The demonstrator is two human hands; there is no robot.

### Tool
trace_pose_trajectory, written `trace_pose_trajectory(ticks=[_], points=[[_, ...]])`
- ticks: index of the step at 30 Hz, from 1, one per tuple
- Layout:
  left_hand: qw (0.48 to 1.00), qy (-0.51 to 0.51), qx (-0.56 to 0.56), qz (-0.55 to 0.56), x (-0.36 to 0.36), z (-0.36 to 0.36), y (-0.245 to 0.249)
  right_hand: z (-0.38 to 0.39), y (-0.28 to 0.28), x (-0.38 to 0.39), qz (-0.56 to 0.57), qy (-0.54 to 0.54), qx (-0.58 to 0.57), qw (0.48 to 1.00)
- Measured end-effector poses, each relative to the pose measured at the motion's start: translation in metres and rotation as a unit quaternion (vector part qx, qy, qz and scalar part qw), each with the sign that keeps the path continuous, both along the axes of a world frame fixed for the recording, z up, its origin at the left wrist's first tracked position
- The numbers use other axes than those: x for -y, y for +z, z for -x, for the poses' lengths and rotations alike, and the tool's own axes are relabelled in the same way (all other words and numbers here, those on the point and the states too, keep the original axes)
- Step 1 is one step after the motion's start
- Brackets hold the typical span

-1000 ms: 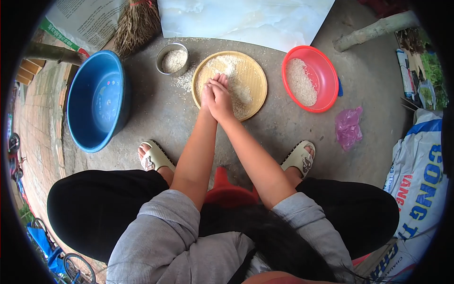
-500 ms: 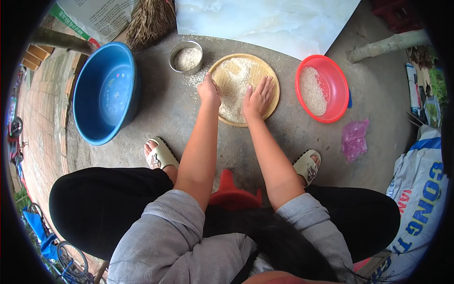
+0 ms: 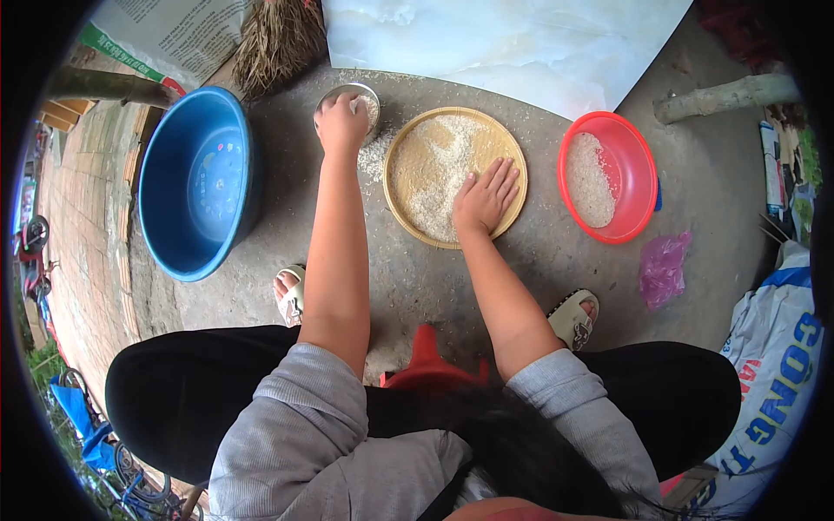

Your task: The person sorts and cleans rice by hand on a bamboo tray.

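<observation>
My left hand (image 3: 341,126) is over the metal bowl (image 3: 373,90), fingers bent down toward the rice (image 3: 372,108) in it. Its fingertips are hidden, and whatever they pinch cannot be made out. My right hand (image 3: 488,198) lies flat with fingers stretched out on the right part of a round woven bamboo tray (image 3: 505,139). White rice grains (image 3: 432,206) are spread in an uneven layer over the tray's middle and left, with bare weave showing around them.
A large blue basin (image 3: 149,187) stands at left, a red plastic basin (image 3: 632,178) with rice at right. Grains (image 3: 373,158) lie spilled between bowl and tray. Nearby are a straw broom (image 3: 278,48), a pink plastic bag (image 3: 665,271), a pale sheet (image 3: 495,52) and a printed sack (image 3: 769,373).
My left hand has left the tray's left edge and moved up and left to the metal bowl. My right hand stays on the tray, its fingers a little more spread.
</observation>
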State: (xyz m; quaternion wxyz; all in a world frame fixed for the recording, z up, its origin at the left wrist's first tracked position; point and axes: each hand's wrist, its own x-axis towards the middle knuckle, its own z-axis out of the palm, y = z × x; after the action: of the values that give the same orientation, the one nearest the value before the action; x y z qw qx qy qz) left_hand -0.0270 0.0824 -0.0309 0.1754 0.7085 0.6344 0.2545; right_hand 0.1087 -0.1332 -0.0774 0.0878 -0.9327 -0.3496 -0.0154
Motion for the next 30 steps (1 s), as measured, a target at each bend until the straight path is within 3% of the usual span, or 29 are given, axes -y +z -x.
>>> trace_pose_trajectory(ticks=[2,4,6,8,10,14,25,26,28,30], points=[[0.974,-0.012,0.021,-0.226,0.018,0.001,0.023,0.000,0.000,0.000,-0.004,0.003,0.006,1.000],[0.981,-0.003,0.047,-0.189,0.037,-0.005,0.029,0.000,0.001,-0.001,-0.005,0.001,0.006,1.000],[0.984,-0.076,0.158,-0.013,0.057,-0.022,0.026,0.003,0.001,-0.002,-0.007,0.000,0.005,1.000],[0.972,-0.198,0.122,0.018,0.072,-0.039,0.001,0.002,0.002,-0.003,-0.012,-0.005,0.003,1.000],[0.959,-0.265,0.077,-0.060,0.085,-0.048,-0.021,0.002,0.000,-0.003,-0.016,-0.005,0.005,1.000],[0.961,-0.246,0.079,-0.100,0.111,-0.038,-0.047,0.001,-0.001,-0.002,-0.027,-0.004,0.002,1.000],[0.952,-0.296,0.043,-0.063,0.207,-0.008,-0.031,-0.003,-0.003,0.005,-0.086,0.002,-0.016,0.996],[0.952,-0.296,0.039,-0.070,0.206,-0.009,-0.032,-0.004,-0.003,0.005,-0.094,0.002,-0.018,0.995],[0.959,-0.276,0.055,0.022,0.205,-0.013,-0.033,-0.005,-0.002,0.008,-0.130,0.011,-0.053,0.990],[0.961,-0.261,0.085,0.003,0.191,-0.021,-0.031,-0.008,0.001,0.006,-0.176,0.003,-0.015,0.984]])
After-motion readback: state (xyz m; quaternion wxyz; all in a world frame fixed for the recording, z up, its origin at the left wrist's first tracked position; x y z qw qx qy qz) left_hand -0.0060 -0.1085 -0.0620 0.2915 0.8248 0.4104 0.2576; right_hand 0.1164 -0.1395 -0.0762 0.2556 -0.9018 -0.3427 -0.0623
